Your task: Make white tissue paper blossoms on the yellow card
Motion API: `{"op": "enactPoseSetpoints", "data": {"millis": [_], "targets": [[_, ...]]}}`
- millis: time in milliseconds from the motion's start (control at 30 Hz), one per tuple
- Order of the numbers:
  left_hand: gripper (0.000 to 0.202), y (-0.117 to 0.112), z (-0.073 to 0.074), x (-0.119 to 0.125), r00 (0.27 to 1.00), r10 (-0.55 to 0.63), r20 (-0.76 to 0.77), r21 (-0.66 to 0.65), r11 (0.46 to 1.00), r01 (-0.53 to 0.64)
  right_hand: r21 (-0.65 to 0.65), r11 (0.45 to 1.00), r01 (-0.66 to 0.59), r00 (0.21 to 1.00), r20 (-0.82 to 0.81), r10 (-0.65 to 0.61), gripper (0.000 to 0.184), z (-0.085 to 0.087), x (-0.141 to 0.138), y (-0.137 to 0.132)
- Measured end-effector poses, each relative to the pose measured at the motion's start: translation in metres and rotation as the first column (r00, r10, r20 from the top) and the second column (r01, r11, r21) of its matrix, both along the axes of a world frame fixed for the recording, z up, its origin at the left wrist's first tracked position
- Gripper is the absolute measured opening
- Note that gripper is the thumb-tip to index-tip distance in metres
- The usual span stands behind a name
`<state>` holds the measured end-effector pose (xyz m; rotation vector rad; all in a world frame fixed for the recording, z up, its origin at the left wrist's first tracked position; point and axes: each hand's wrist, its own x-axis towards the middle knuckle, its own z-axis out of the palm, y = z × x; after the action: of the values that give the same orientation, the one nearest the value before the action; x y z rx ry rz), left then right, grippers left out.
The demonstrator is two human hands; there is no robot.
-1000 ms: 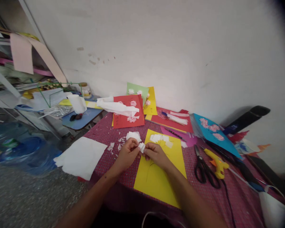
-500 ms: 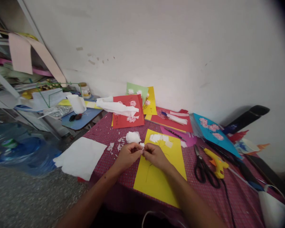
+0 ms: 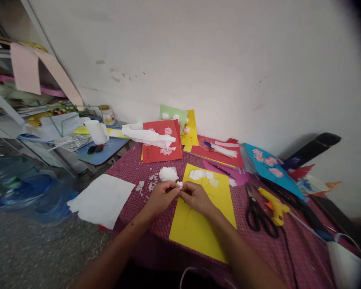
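Between the fingertips of my left hand and my right hand is a small scrunched piece of white tissue paper. Both hands pinch it, closed, just over the left edge of a yellow sheet. Thin drawn branch lines show on that sheet. Small white tissue squares lie at its top, beyond my right hand. A white tissue bundle sits just beyond my left hand, with torn white scraps beside it on the checked cloth.
Black-handled scissors and a yellow glue gun lie to the right. A large white tissue sheet hangs over the table's left edge. Red card and blue card with pink paper flowers are at the back.
My fingers have shifted very slightly around the pinched tissue. Everything else stays where it was.
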<state>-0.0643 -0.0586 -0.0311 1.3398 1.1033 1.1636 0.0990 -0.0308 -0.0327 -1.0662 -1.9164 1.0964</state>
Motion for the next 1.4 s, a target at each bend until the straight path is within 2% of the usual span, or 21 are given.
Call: {"op": "enactPoseSetpoints", "data": {"millis": [800, 967, 1167, 1400], "targets": [[0.018, -0.0002, 0.0014, -0.0010, 1.000, 0.000, -0.013, -0.006, 1.000, 0.000, 0.021, 1.000, -0.021, 1.000, 0.023, 0.020, 0.016, -0.0041, 0.0019, 0.0010], [0.018, -0.0011, 0.0027, -0.0013, 0.999, 0.013, -0.047, 0.033, 0.999, -0.011, 0.023, 0.999, -0.026, 1.000, 0.017, 0.025, 0.014, -0.0043, 0.0012, 0.0003], [0.021, -0.0008, 0.0034, -0.0009, 0.990, 0.082, -0.111, 0.081, 0.994, -0.073, -0.055, 0.998, -0.023, 0.999, -0.048, 0.020, 0.013, 0.0006, 0.0005, -0.0004], [0.020, -0.0012, 0.0037, -0.0010, 0.977, 0.112, -0.183, 0.144, 0.986, -0.086, -0.066, 0.998, 0.000, 0.995, -0.100, -0.007, 0.013, 0.0026, 0.0023, 0.0009]]}}
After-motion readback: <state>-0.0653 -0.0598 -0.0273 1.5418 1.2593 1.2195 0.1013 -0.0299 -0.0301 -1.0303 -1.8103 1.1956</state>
